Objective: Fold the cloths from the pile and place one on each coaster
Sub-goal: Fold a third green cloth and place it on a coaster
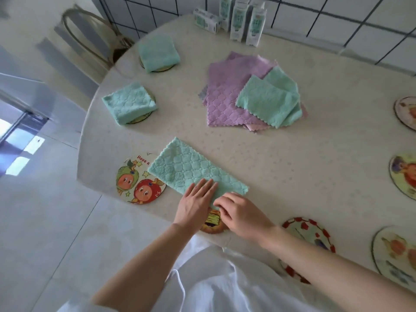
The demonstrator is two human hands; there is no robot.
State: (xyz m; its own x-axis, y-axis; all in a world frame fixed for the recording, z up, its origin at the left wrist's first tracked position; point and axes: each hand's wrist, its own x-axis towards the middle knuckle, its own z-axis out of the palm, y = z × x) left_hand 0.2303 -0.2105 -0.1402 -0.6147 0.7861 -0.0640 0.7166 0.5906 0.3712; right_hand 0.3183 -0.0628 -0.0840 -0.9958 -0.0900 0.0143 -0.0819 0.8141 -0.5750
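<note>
- The mint cloth point(191, 170) lies on the table point(292, 165) as a long strip that looks folded once. Its far end overlaps the rim of the fruit coaster point(135, 185), and its near end is under your hands.
- Your left hand point(195, 201) lies flat with straight fingers, pressing the near end down.
- Your right hand point(240, 212) has its fingers curled at the near edge and seems to pinch the cloth there. The exact contact is hard to see.
- The cake coaster point(213, 224) sits under your hands, mostly hidden.
- Handling: the cloth is likely light, soft, fluffy microfibre. It's limp, so it will sag and won't hold a crease unless pressed.
- It's not fragile and probably grips the table a little, though the layers could slide over each other.
- Where to hold: pinch both layers at the near corners or the scalloped edge, not mid-panel. Carry that edge over to the far end, keeping one palm on the fold line.
- Risk: dragging the strip may nudge the fruit coaster.
- The pile point(227, 104) of purple and mint cloths sits mid-table.
- Two folded cloths point(130, 102) already rest on coasters at far left, and several coasters on the right are bare.
</note>
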